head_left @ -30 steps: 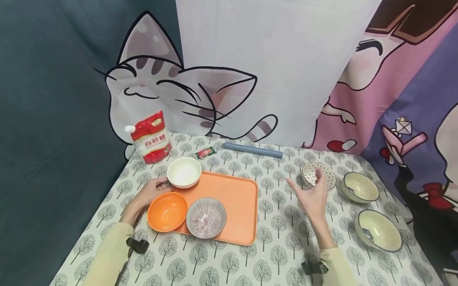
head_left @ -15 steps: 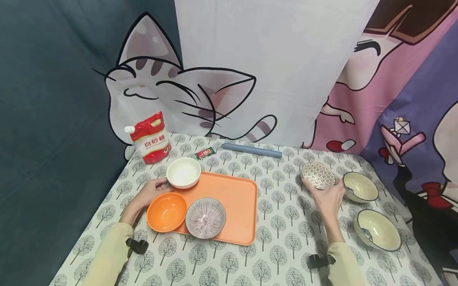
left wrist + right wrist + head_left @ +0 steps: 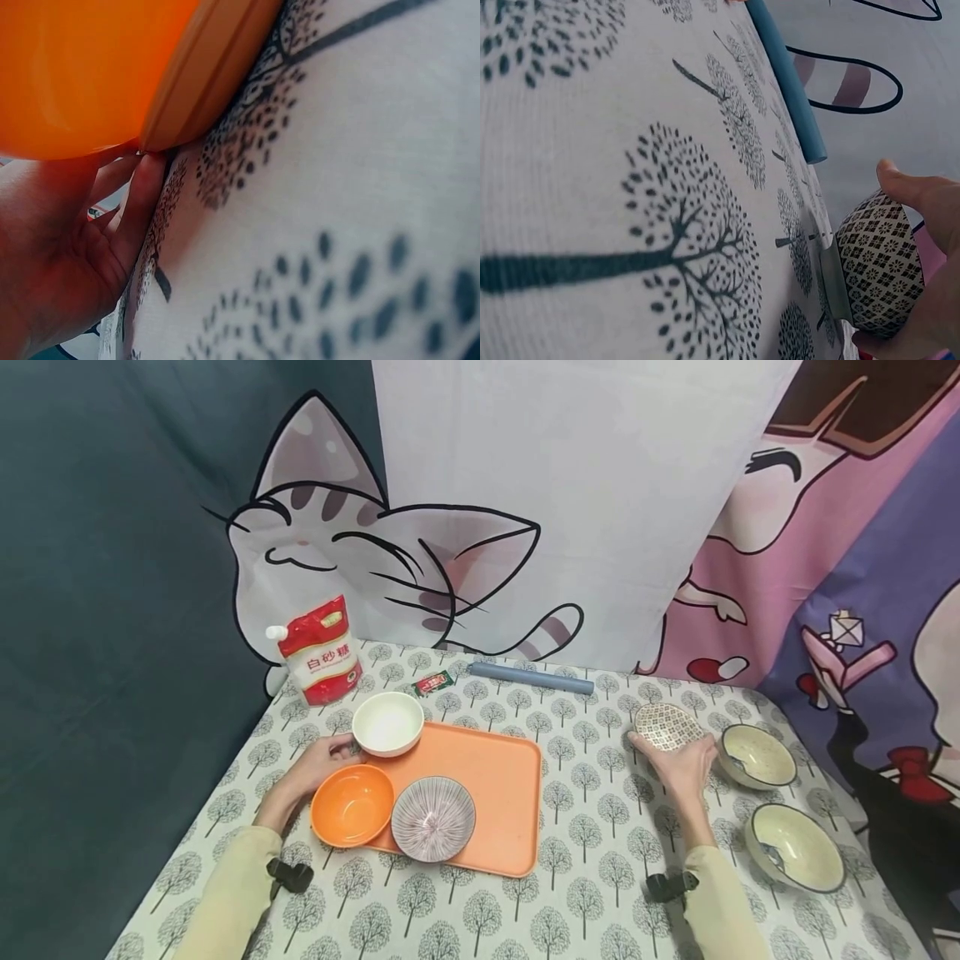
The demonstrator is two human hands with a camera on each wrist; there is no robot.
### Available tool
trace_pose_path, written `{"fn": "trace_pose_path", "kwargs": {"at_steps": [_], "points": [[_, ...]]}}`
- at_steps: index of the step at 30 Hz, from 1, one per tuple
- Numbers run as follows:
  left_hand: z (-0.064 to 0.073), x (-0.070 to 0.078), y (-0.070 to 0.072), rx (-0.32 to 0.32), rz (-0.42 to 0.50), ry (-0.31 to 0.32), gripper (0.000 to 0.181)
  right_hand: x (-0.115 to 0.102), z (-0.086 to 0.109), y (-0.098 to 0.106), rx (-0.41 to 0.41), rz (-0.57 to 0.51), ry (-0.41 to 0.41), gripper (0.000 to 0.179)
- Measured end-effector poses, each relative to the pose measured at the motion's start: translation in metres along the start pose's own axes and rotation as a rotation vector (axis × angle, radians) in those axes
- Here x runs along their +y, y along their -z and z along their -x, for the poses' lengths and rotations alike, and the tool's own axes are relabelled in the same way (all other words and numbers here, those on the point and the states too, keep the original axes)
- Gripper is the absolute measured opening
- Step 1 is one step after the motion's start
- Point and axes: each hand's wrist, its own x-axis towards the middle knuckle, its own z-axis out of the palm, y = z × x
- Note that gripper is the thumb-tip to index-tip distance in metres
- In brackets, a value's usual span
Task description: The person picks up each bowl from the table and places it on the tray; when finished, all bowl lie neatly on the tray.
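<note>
My left hand [image 3: 318, 767] holds the left edge of the orange tray [image 3: 498, 793], its fingertips at the rim in the left wrist view. That spot lies between the white bowl [image 3: 387, 724] and the glossy orange bowl [image 3: 351, 806]. A grey-striped bowl [image 3: 432, 819] sits on the tray's front part. Over on the right, my right hand [image 3: 681, 766] grips a small brown-patterned bowl [image 3: 666, 725] from the near side. In the right wrist view, thumb and fingers span the patterned bowl's [image 3: 881, 262] outer wall, close to the cloth.
Two cream bowls [image 3: 757, 755] stand right of my right hand. At the back lie a blue-grey rod [image 3: 531, 677] and a small green-red packet [image 3: 432, 683]. A red-and-white sugar pouch [image 3: 321, 652] stands back left. Tree-print cloth [image 3: 585, 902] covers the table.
My right hand has moved from above the table, fingers spread, to the patterned bowl and taken hold of it. The left hand has stayed at the tray edge.
</note>
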Motion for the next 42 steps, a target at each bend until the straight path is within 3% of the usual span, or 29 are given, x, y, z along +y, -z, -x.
{"fn": "trace_pose_path", "kwargs": {"at_steps": [6,13,17,21,32,42], "points": [[0.001,0.002,0.001,-0.002,0.005,-0.008,0.067,0.004,-0.004,-0.003,0.013,-0.008,0.007,0.144],[-0.002,0.002,0.001,-0.006,-0.003,-0.015,0.064,0.005,-0.004,-0.010,0.091,-0.076,0.033,0.138],[-0.003,0.002,0.002,-0.004,-0.017,-0.024,0.066,-0.004,0.005,-0.013,0.043,-0.152,0.028,0.139],[-0.003,0.002,0.002,-0.006,-0.013,-0.015,0.067,-0.020,0.018,-0.019,-0.006,-0.189,0.076,0.138],[-0.002,-0.001,0.001,-0.008,-0.002,-0.030,0.065,-0.065,0.056,-0.041,-0.150,-0.155,0.250,0.135],[-0.001,-0.002,0.001,-0.003,-0.018,-0.016,0.066,-0.095,0.087,-0.080,-0.288,-0.151,0.346,0.136]]}}
